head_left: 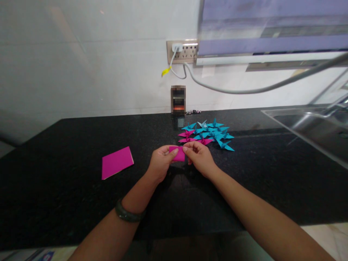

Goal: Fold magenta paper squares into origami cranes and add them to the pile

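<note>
A small folded square of pink paper (178, 154) is held above the dark counter between both hands. My left hand (162, 161) pinches its left side, thumb on top. At the upper right corner, my right hand (199, 156) grips the paper between thumb and fingers. Just beyond the hands lies a cluster of folded paper cranes: several blue cranes (214, 135) and several pink cranes (186, 134), with one pale blue crane (202, 124) at the back. To the left, a stack of pink paper sheets (116, 163) rests flat on the counter.
The black counter (67, 152) runs to a white wall. A phone-like object with a blurred screen (178, 99) leans against that wall, a beaded strap (193, 112) beside it. Above is a socket panel (182, 51) with a cable (231, 88). A metal sink (299, 130) sits right.
</note>
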### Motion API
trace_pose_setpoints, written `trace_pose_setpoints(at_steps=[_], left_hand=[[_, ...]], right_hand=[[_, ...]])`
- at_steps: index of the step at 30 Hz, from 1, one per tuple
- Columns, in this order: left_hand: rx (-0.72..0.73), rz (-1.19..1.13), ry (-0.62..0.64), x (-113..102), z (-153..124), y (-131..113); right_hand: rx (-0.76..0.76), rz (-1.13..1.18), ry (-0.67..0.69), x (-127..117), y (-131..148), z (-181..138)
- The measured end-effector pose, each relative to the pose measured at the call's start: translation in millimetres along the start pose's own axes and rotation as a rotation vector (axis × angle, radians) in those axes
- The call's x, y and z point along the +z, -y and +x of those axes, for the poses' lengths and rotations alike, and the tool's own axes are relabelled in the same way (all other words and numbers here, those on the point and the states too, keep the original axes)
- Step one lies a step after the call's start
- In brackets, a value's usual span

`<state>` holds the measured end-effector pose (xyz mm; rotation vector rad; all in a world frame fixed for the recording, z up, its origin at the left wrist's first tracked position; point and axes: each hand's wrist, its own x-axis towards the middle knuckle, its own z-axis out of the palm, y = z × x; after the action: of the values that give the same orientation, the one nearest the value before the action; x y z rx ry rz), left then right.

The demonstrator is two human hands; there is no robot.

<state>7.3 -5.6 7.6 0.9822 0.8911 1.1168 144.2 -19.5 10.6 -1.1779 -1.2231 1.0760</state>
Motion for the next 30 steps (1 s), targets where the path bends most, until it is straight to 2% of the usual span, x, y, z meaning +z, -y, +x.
trace_pose_setpoints(at_steps=[6, 9, 14, 17, 22, 30], left_hand=[[0.016, 0.051, -0.004, 0.1, 0.4, 1.0], [0.056, 0.149, -0.011, -0.4, 1.1, 0.9], [0.258, 0.638, 0.058, -6.2, 1.2, -2.4], [0.365, 0.883, 0.143, -10.1, 0.8, -4.4], [0.467, 1.066, 0.212, -11.9, 0.7, -5.5], [0.503, 1.108, 0.22, -9.5, -0.6, -6.9]], right_hand=[[-0.023, -0.082, 0.03, -1.8, 0.0, -0.4], [-0.083, -0.179, 0.05, -6.5, -0.2, 1.2], [-0.335, -0.529, 0.162, -17.5, 4.3, 1.7], [-0.425, -0.634, 0.231, -20.7, 8.2, 0.7], [-0.454, -0.668, 0.258, -20.4, 10.4, 0.7], [-0.416, -0.645, 0.196, -18.4, 7.3, 1.6]])
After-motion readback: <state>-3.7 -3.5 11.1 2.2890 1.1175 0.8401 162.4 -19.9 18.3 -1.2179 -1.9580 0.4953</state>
